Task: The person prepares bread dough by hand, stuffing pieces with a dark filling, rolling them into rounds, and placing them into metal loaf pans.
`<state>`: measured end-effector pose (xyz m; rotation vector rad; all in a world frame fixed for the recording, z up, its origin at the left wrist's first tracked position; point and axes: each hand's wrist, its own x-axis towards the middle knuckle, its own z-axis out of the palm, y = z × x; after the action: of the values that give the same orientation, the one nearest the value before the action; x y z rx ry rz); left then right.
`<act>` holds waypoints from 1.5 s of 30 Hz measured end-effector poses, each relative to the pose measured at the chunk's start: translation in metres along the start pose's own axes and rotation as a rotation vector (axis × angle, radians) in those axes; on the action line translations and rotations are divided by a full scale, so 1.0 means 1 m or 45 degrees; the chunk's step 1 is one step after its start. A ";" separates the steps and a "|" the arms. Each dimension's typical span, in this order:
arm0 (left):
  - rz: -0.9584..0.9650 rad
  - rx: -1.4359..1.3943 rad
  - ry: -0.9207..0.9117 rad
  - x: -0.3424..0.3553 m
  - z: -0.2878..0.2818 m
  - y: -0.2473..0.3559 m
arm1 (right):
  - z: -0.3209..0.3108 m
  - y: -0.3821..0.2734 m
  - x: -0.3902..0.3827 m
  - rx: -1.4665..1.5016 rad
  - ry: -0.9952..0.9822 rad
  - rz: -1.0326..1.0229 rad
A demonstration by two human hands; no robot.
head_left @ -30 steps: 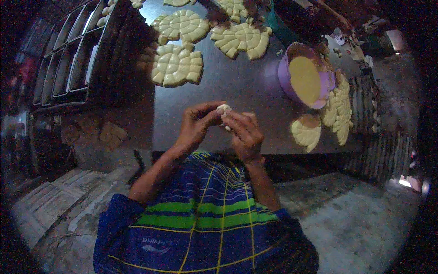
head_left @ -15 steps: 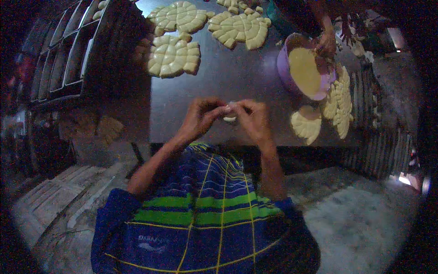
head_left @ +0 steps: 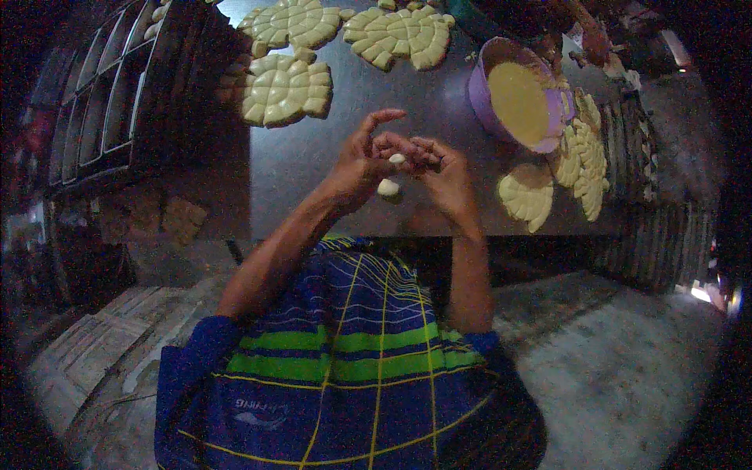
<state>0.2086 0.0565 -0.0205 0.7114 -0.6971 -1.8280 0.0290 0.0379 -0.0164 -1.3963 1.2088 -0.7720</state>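
Observation:
In front of me, over the metal table (head_left: 360,86), my left hand (head_left: 366,160) has its index finger stretched outward. Its thumb and other fingers close on a small pale piece of dough (head_left: 397,159). My right hand (head_left: 448,178) meets it from the right, fingers bent in against the left fingertips; what they grip is hidden. Just below the hands, a small whitish ball of dough (head_left: 388,188) lies close to the table's near edge.
Scored flat dough shapes lie at the far left (head_left: 286,90), far middle (head_left: 399,35) and right (head_left: 526,196). A purple basin (head_left: 487,102) of yellow liquid stands far right, beside another person's arm (head_left: 587,35). A dark rack (head_left: 117,86) stands left.
My left hand has opened its index finger outward, and both hands have shifted slightly away from me. The dough ball below them shows more fully. The other person's hand has left the basin.

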 end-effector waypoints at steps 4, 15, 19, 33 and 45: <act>0.271 -0.118 0.014 0.010 -0.015 -0.011 | -0.001 0.012 -0.003 -0.188 0.030 0.037; 0.333 1.475 -0.033 -0.011 -0.084 -0.037 | 0.032 0.097 -0.025 -0.981 0.207 -0.492; 0.188 1.368 0.088 -0.015 -0.083 -0.043 | 0.036 0.101 -0.030 -1.075 0.181 -0.497; 0.267 1.397 0.213 0.000 -0.067 -0.043 | -0.174 0.167 -0.124 -1.097 1.492 0.139; -0.265 1.121 -0.044 0.031 0.026 -0.060 | -0.241 0.224 -0.162 0.041 1.429 0.324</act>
<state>0.1439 0.0506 -0.0525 1.3535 -1.5289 -1.6733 -0.2942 0.1409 -0.1557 -0.6900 2.1410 -1.4494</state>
